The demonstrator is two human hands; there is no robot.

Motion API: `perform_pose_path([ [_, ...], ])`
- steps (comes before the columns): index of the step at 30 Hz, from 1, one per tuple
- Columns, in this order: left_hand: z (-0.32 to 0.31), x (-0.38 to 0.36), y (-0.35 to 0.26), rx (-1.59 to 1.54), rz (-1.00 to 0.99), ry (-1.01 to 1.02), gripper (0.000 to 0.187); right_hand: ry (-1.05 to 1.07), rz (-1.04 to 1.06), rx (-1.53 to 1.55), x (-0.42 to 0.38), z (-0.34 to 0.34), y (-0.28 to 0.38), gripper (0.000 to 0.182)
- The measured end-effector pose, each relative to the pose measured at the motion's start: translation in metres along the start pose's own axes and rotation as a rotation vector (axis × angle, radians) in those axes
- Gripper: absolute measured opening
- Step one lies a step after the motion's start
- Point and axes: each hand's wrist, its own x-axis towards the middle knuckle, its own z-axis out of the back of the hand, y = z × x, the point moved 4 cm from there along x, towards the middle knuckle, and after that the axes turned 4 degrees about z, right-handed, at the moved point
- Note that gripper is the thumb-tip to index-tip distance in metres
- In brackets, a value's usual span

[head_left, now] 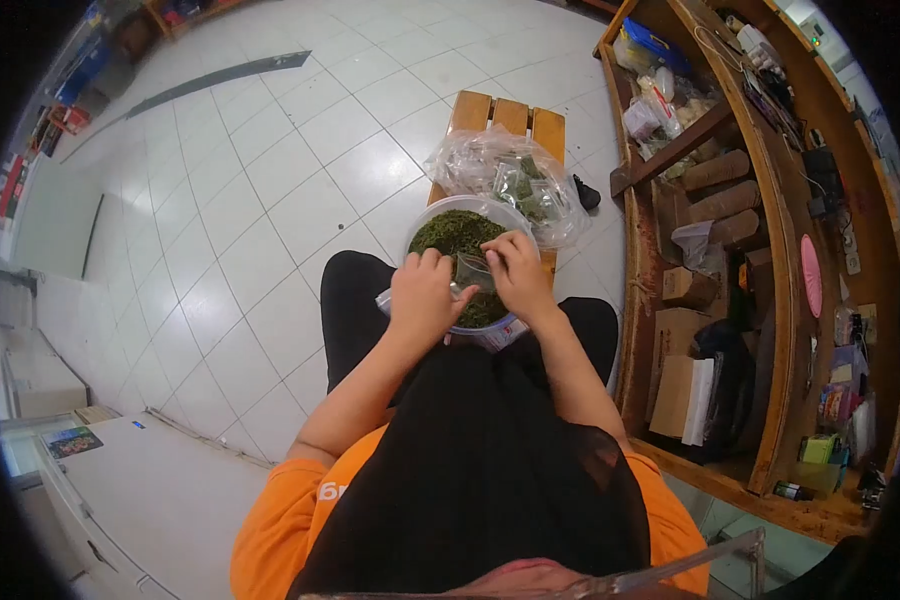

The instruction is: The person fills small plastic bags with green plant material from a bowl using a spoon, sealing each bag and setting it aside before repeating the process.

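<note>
A round, whitish tub [522, 220] full of dried green herb [455, 229] stands between my knees. Over it, a small clear plastic bag [473, 269] is stretched between my two hands. My left hand [422, 292] pinches the bag's left side with thumb and fingers. A whitish edge of something shows under that hand, too covered to name. My right hand [518, 273] grips the bag's right edge. Behind the tub lies a large clear plastic bag [463, 160] holding small packets with green contents [530, 192].
A slatted wooden bench [511, 115] carries the large bag. To the right is a wooden shelf unit [770, 400] with boxes, bags and a pink oval item [811, 275]. A black object [586, 193] lies beside the bench. A white cabinet [160, 500] is at lower left.
</note>
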Motion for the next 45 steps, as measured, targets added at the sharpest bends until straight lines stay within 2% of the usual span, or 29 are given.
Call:
perform_pose_path([
  [2, -0.010, 0.009, -0.010, 0.212, 0.068, 0.147, 0.046, -0.052, 0.011, -0.065, -0.001, 0.007, -0.001, 0.013],
  [6, -0.035, 0.022, -0.007, 0.237, 0.149, 0.307, 0.037, -0.102, -0.065, -0.198, -0.011, 0.018, -0.008, 0.015],
  [10, -0.043, 0.020, 0.011, 0.166, 0.115, 0.279, 0.027, -0.095, -0.043, -0.169, -0.022, 0.030, 0.000, 0.022],
  [11, -0.037, 0.018, 0.015, -0.001, 0.100, 0.234, 0.022, -0.118, -0.044, -0.161, -0.024, 0.037, 0.003, 0.022],
  [12, -0.030, 0.018, 0.017, -0.168, 0.079, 0.191, 0.017, -0.010, 0.041, -0.132, -0.024, 0.043, 0.012, 0.025],
  [13, -0.023, 0.016, 0.019, -0.149, 0.055, 0.191, 0.017, 0.095, 0.126, -0.105, -0.025, 0.044, 0.019, 0.028],
  [14, -0.011, 0.020, 0.021, -0.352, 0.063, 0.140, 0.012, 0.033, 0.125, -0.098, -0.024, 0.045, 0.021, 0.028],
  [15, -0.003, 0.017, 0.023, -0.574, 0.096, 0.093, 0.009, -0.015, 0.084, 0.043, -0.024, 0.043, 0.023, 0.031],
  [16, 0.000, 0.017, 0.024, -0.556, 0.071, 0.102, 0.009, -0.064, 0.047, 0.186, -0.024, 0.041, 0.025, 0.034],
  [18, 0.007, 0.018, 0.027, -0.647, 0.099, 0.107, 0.010, -0.111, -0.026, 0.194, -0.023, 0.035, 0.027, 0.035],
  [20, 0.016, 0.019, 0.024, -0.583, 0.049, 0.134, 0.010, -0.117, -0.086, 0.184, -0.022, 0.028, 0.028, 0.033],
  [24, 0.021, 0.018, 0.018, -0.562, -0.011, 0.171, 0.009, -0.221, -0.092, 0.207, -0.026, 0.023, 0.033, 0.032],
  [26, 0.021, 0.017, 0.016, -0.553, -0.047, 0.188, 0.011, -0.253, -0.057, 0.106, -0.029, 0.023, 0.033, 0.028],
  [28, 0.022, 0.015, 0.011, -0.548, -0.074, 0.193, 0.014, -0.189, -0.067, 0.105, -0.031, 0.024, 0.029, 0.025],
  [30, 0.028, 0.014, 0.002, -0.530, -0.142, 0.080, 0.022, -0.118, -0.065, 0.101, -0.031, 0.025, 0.032, 0.023],
  [33, 0.093, 0.005, -0.041, -0.455, -0.113, -0.059, 0.030, -0.139, -0.175, 0.211, -0.029, 0.035, 0.034, 0.019],
  [34, 0.121, -0.008, -0.052, -0.768, -0.094, 0.040, 0.038, -0.168, -0.152, 0.178, -0.030, 0.038, 0.033, 0.017],
  [35, 0.143, -0.029, -0.069, -1.183, -0.165, 0.025, 0.054, -0.193, -0.131, 0.144, -0.031, 0.040, 0.034, 0.015],
  [36, 0.166, -0.045, -0.076, -1.430, -0.548, 0.221, 0.074, -0.178, -0.131, 0.137, -0.032, 0.039, 0.033, 0.015],
  [37, 0.183, -0.049, -0.068, -1.425, -0.979, 0.572, 0.086, -0.196, -0.180, 0.195, -0.033, 0.039, 0.030, 0.013],
  [38, 0.203, -0.068, -0.056, -1.233, -1.037, 0.833, 0.096, -0.218, -0.224, 0.255, -0.031, 0.039, 0.027, 0.012],
  [39, 0.204, -0.081, -0.073, -1.437, -1.098, 0.396, 0.099, -0.216, -0.210, 0.254, -0.029, 0.039, 0.027, 0.012],
  [40, 0.209, -0.088, -0.078, -1.423, -1.105, 0.390, 0.099, -0.231, -0.231, 0.232, -0.030, 0.039, 0.025, 0.012],
  [42, 0.224, -0.094, -0.081, -1.530, -1.118, 0.202, 0.071, -0.248, -0.247, 0.216, -0.028, 0.040, 0.026, 0.011],
  [43, 0.223, -0.086, -0.094, -1.661, -1.196, 0.197, 0.065, -0.265, -0.237, 0.198, -0.028, 0.043, 0.030, 0.011],
  [44, 0.225, -0.089, -0.084, -1.660, -1.195, 0.196, 0.065, -0.282, -0.229, 0.177, -0.028, 0.045, 0.032, 0.011],
  [45, 0.228, -0.091, -0.077, -1.547, -1.229, 0.331, 0.060, -0.281, -0.230, 0.176, -0.027, 0.044, 0.033, 0.011],
])
